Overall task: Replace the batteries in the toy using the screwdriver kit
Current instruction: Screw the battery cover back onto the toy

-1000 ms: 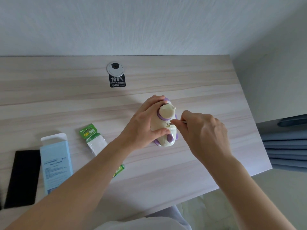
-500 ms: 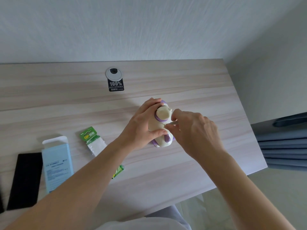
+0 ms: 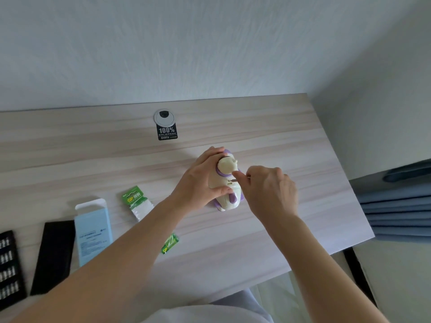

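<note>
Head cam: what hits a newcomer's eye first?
The cream-and-purple toy at the centre of the desk, gripped by the left hand while the right hand pinches a screwdriver against it. Then the green battery pack to its left, and the bit case at the far left edge.

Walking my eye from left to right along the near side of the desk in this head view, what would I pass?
Black tray of screwdriver bits → flat black panel → light blue box → green battery pack → small green GP packet → left hand → toy → right hand, pinching a screwdriver.
</note>
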{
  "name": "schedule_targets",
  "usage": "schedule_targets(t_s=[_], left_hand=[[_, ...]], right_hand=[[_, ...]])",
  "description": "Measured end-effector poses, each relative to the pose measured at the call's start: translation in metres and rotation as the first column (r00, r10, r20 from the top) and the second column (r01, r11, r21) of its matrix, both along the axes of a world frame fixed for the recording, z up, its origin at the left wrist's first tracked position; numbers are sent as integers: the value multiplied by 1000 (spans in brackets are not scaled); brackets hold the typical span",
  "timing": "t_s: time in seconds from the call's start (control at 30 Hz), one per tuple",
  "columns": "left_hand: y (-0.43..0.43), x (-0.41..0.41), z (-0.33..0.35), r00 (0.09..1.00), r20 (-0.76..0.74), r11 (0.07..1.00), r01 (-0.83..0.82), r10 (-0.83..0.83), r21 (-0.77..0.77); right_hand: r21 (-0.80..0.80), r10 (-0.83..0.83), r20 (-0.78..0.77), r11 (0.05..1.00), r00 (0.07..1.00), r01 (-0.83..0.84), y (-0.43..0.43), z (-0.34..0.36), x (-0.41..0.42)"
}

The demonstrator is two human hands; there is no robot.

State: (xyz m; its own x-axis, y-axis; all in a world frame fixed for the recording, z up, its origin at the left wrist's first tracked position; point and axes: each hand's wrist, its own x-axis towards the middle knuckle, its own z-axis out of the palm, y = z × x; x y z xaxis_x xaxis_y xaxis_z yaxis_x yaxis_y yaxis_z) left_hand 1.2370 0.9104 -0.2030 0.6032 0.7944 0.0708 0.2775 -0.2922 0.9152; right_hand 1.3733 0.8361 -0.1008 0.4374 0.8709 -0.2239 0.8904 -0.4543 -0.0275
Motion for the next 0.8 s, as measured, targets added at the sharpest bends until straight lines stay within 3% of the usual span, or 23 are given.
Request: schedule_targets(t_s=[0.23,0.37,0.5,0.63,0.8], left_hand=[[-1,1,28,992,-119,998,21,-28,-59],[-4,-4,37,990,-140,998,23,-31,-64],[-4,-16,32,968,-247,996,-68,52,-54],[-22,-27,36,948,-259,977,-206,183,-64],[-56,-41,37,911,-280,921,-355,302,-163]], right_hand=[[96,-177,-300,972,937,215,-20,-11,9],[147,-200,-588,927,784,346,-29,-13,14],[109,-214,-766,886,606,450,-37,-9,17],[39,-234,-862,854,451,519,-46,-9,31],[16,-191,-919,857,345,515,-52,-10,48]])
